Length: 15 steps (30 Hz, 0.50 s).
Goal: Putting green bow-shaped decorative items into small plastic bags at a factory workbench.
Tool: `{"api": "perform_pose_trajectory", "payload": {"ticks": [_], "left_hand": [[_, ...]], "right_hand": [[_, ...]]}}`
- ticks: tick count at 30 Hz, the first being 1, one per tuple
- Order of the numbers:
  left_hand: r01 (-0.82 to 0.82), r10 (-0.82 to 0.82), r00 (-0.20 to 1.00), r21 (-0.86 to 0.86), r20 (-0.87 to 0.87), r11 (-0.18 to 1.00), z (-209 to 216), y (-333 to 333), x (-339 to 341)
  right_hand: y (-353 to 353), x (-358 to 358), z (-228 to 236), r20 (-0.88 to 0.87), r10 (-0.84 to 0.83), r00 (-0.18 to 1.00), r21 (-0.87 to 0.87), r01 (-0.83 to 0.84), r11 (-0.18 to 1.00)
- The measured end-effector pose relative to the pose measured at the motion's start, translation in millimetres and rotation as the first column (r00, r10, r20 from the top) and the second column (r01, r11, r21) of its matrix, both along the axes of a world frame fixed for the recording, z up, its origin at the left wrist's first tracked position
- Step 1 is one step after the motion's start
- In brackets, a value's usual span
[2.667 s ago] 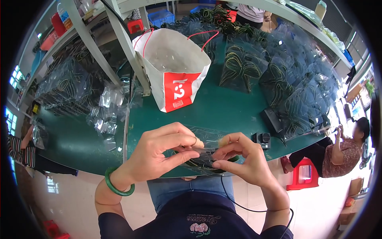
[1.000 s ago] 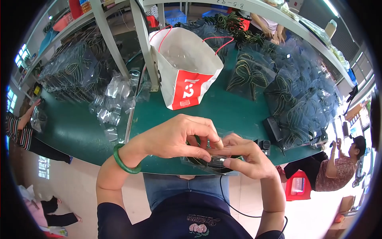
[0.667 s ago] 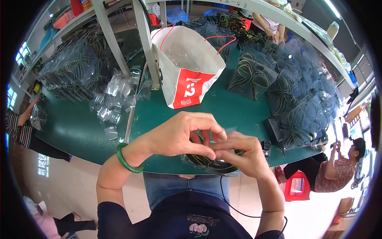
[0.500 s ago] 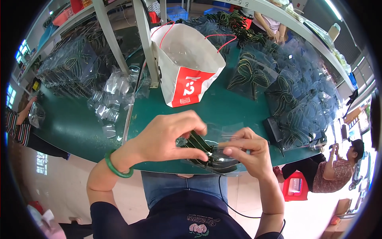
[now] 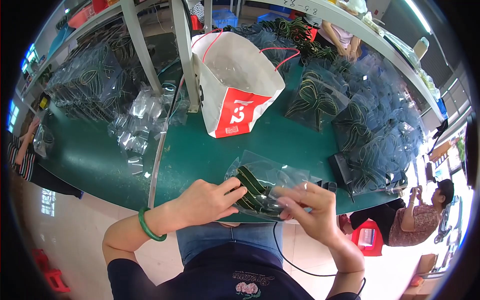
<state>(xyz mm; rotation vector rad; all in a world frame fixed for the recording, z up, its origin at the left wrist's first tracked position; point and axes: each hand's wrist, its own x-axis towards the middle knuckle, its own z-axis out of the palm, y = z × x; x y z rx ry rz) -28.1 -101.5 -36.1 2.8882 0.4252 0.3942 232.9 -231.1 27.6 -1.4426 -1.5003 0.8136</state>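
Observation:
At the near edge of the green table lies a clear plastic bag (image 5: 277, 172) around a dark green ribbon bow (image 5: 252, 182) with gold-striped edges. My left hand (image 5: 212, 202), with a green bangle at its wrist, has its fingers curled on the left side of the bow. On the right side of the bag, my right hand (image 5: 312, 207) pinches the plastic between thumb and fingers. Those fingertips are slightly smeared by motion, and the bow's right end is partly hidden under them.
A white and red paper bag (image 5: 240, 112) stands behind my hands. Many bagged bows (image 5: 380, 125) are heaped at the right, beside a black box (image 5: 342, 170). Bagged stacks (image 5: 85, 85) and loose clear packets (image 5: 142, 115) lie left, past a metal post (image 5: 186, 60). Other people are nearby.
My left hand has moved down and left, from arching over the bow to its left side. The bagged bow now shows more openly. My right hand has lowered slightly, still at the bag.

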Motion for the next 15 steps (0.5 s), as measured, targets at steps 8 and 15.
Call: {"api": "perform_pose_trajectory", "payload": {"ticks": [8, 15], "left_hand": [[-0.041, 0.042, 0.998, -0.026, 0.040, 0.999, -1, -6, 2], [0.004, -0.005, 0.999, -0.025, -0.040, 1.000, 3, 2, -1]], "right_hand": [[39, 17, -21, 0.373, 0.147, 0.916, -0.001, -0.158, 0.987], [35, 18, -27, 0.299, 0.223, 0.928, -0.098, -0.202, 0.974]]}}
